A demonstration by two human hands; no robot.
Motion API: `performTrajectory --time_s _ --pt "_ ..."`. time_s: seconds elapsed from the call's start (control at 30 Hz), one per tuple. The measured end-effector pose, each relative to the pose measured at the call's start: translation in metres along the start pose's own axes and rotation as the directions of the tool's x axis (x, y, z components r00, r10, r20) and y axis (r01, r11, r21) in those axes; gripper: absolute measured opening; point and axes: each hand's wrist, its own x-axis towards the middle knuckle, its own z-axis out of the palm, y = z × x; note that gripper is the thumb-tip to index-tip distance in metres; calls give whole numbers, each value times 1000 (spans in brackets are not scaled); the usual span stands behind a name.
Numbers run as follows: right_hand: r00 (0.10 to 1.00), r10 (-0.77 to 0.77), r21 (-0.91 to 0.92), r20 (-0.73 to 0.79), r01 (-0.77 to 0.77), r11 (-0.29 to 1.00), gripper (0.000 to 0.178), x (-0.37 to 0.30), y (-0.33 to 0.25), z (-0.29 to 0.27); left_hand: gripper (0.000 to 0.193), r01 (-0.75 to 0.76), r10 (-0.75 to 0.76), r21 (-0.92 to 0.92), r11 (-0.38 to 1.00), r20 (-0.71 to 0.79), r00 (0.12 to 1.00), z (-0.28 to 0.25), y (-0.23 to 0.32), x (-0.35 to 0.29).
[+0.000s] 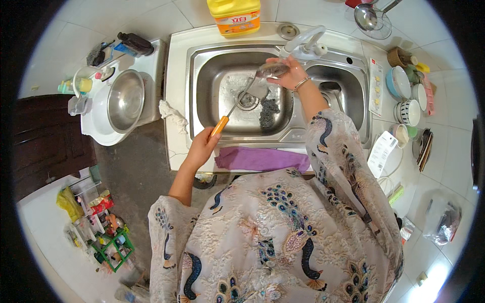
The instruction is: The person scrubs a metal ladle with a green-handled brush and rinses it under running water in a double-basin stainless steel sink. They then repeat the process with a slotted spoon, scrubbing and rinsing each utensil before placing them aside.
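Note:
My left hand [203,145] grips the orange handle of a long metal cooking utensil [238,103], slanting up over the left sink bowl [207,86]. At its far end is a greyish, shiny head; blur hides whether it is a ladle or a turner. My right hand [290,74], a bracelet at its wrist, closes around that end beside the faucet [305,44]. Under the utensil, near the drain [247,101], a dark grey mesh-like scouring pad [269,112] lies on the sink floor. Part of the utensil's head is hidden by my fingers.
A yellow detergent jug [234,17] stands behind the sink. Along the front edge lies a purple cloth [262,159], and a white rag [173,117] hangs at the left corner. Stacked bowls [407,112] sit on the right; a steel basin [126,101] is at left.

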Motion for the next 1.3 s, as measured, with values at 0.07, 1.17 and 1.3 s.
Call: performTrajectory --time_s 0.07,1.17,1.3 --pt "998 -2 -220 -69 -13 975 51 -7 -5 10 29 -56 58 17 998 -119 991 3 -2 10" --pt "870 -473 153 -137 490 858 43 -149 -46 -12 33 -683 807 444 579 -191 559 161 130 208" --pt "838 -469 60 -277 502 863 39 -155 -41 -19 36 -746 850 430 508 -109 516 139 104 218"
